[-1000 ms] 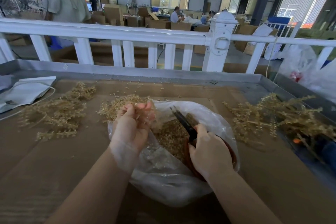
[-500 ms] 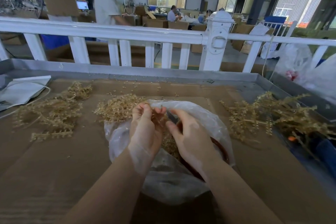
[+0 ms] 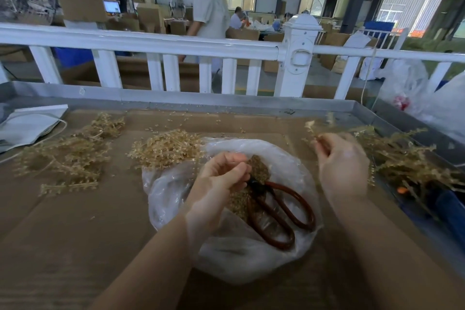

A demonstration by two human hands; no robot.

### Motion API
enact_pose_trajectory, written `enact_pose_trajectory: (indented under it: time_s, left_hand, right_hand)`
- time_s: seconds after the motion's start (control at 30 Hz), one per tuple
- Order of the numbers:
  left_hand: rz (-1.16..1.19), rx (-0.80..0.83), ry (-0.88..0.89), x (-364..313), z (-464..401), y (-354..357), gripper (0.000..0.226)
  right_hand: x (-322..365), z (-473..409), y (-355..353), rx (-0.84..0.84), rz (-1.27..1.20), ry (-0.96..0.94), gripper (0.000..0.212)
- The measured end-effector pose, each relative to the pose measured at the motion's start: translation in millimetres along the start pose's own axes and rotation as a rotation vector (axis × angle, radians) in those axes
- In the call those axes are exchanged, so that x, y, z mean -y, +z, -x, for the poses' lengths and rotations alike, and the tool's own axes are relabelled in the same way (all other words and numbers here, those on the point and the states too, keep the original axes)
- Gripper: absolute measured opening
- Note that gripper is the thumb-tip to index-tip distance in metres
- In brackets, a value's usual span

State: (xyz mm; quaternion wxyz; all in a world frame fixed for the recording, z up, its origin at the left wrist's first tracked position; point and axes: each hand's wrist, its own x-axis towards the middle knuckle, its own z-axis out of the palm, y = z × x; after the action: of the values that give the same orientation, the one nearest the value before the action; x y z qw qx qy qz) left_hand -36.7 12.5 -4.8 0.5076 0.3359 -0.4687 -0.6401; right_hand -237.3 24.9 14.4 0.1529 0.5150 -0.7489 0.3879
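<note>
Head view, from where I stand: the right hand (image 3: 339, 166) at two o'clock pinches a golden sprig (image 3: 312, 126) by its stem beside the heap of sprigs (image 3: 402, 158) at three o'clock. The left hand (image 3: 221, 178) hangs curled over the plastic bag (image 3: 171, 184) at centre, and I can't tell whether it holds trimmings. With the scissors (image 3: 256, 186) lying loose inside, I'd say a hasty grab could snag the thin plastic and spill bits onto the cardboard (image 3: 75, 221).

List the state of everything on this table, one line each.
Plastic bag: open, lying flat, holding clippings.
Left hand: fingers curled over the bag; contents unclear.
Right hand: pinching a sprig.
Scissors: lying in the bag, blades hidden.
Sprig piles: lying loose.
</note>
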Motion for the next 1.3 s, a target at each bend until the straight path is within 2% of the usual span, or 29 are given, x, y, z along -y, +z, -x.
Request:
enact_pose_trajectory:
  time_s: [0.07, 0.17, 0.27, 0.37, 0.5, 0.57, 0.63, 0.7, 0.77, 0.83, 0.93, 1.07, 1.2, 1.3]
  left_hand:
    - [-0.087, 0.01, 0.024, -0.4, 0.4, -1.2, 0.014]
    - [-0.197, 0.007, 0.091, -2.7, -0.9, -1.6, 0.015]
    - [-0.318, -0.002, 0.144, -7.5, -2.8, -3.8, 0.012]
    - [-0.446, -0.087, 0.238, -12.8, -5.6, -10.6, 0.01]
    - [-0.587, -0.355, 0.386, -21.3, -12.0, -26.1, 0.014]
    - [-0.743, -0.493, 0.422, -25.6, -19.7, -37.7, 0.012]
    - [-0.997, -0.559, 0.367, -27.8, -31.8, -49.9, 0.013]
    - [-1.196, -0.52, 0.19, -28.2, -41.9, -58.7, 0.032]
    - [-1.297, -0.464, 0.089, -28.2, -47.0, -63.0, 0.044]
    - [-1.355, -0.438, 0.071, -28.1, -49.5, -67.3, 0.051]
    - [-1.345, -0.441, 0.037, -29.8, -49.6, -72.0, 0.049]
    - [-1.225, -0.498, 0.083, -28.7, -46.7, -74.7, 0.028]
    - [-1.065, -0.61, 0.258, -30.2, -43.7, -76.2, 0.025]
    - [-0.937, -0.678, 0.441, -40.8, -40.9, -69.5, 0.023]
  right_hand:
    - [-14.1, -6.1, 0.5, 0.07, 0.16, 0.016, 0.018]
    - [-23.8, -6.0, 2.1, 0.328, 0.487, 0.047, 0.017]
    - [-26.3, -1.3, 5.0, 0.467, 0.589, 0.076, 0.021]
    - [-24.4, 1.0, 7.6, 0.476, 0.541, 0.111, 0.017]
    - [-16.9, 6.1, 8.0, 0.42, 0.54, 0.062, 0.02]
    - [-12.7, 10.7, 8.6, 0.365, 0.526, -0.016, 0.024]
    - [-5.2, 16.6, 10.3, 0.303, 0.394, -0.123, 0.03]
    - [8.5, 24.5, 12.6, 0.283, 0.202, -0.24, 0.031]
    - [24.4, 33.7, 15.6, 0.338, 0.074, -0.294, 0.025]
    - [35.3, 42.5, 21.4, 0.425, 0.03, -0.289, 0.021]
    - [42.0, 50.1, 27.7, 0.523, 0.086, -0.247, 0.028]
    - [44.4, 54.2, 28.2, 0.537, 0.093, -0.188, 0.032]
    - [44.7, 54.9, 24.0, 0.531, 0.115, -0.12, 0.037]
    - [43.9, 53.7, 20.1, 0.588, 0.084, -0.079, 0.032]
